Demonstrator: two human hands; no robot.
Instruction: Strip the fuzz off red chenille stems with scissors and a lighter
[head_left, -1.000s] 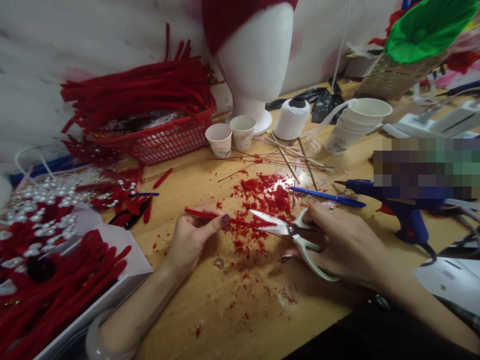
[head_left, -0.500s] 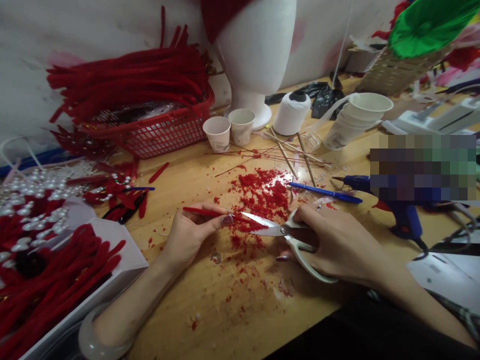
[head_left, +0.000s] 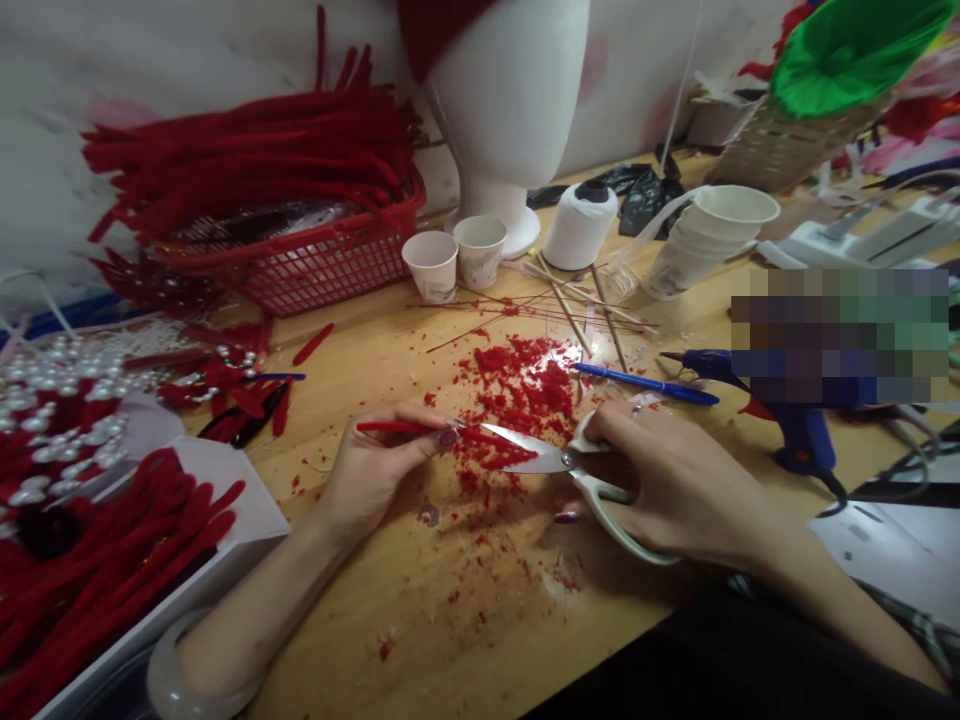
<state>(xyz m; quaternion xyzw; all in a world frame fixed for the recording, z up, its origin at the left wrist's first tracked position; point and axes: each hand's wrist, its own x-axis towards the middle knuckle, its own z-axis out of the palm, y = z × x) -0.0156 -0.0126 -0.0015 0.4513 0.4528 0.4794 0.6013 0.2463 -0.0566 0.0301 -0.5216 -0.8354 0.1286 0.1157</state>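
Between the thumb and fingers of my left hand [head_left: 382, 455] is a thin red chenille stem [head_left: 390, 427], held roughly level. Its right end points toward the scissors [head_left: 544, 460], whose blades are parted; I cannot tell whether the blades touch it. My right hand [head_left: 660, 480] grips the pale-green handles, fingers through the loops. Beneath and behind the blades, red fuzz clippings [head_left: 517, 385] lie scattered over the wooden table [head_left: 360, 620].
A red basket [head_left: 330, 260] piled with red chenille stems stands at back left, beside paper cups [head_left: 431, 265] and a thread cone [head_left: 581, 225]. A white box [head_left: 247, 510] holds more stems. A blue pen [head_left: 645, 384] and glue gun [head_left: 802, 430] lie right.
My left hand has shifted slightly left with the chenille stem. The scissors stay parted in my right hand, and the whole view has moved a little.
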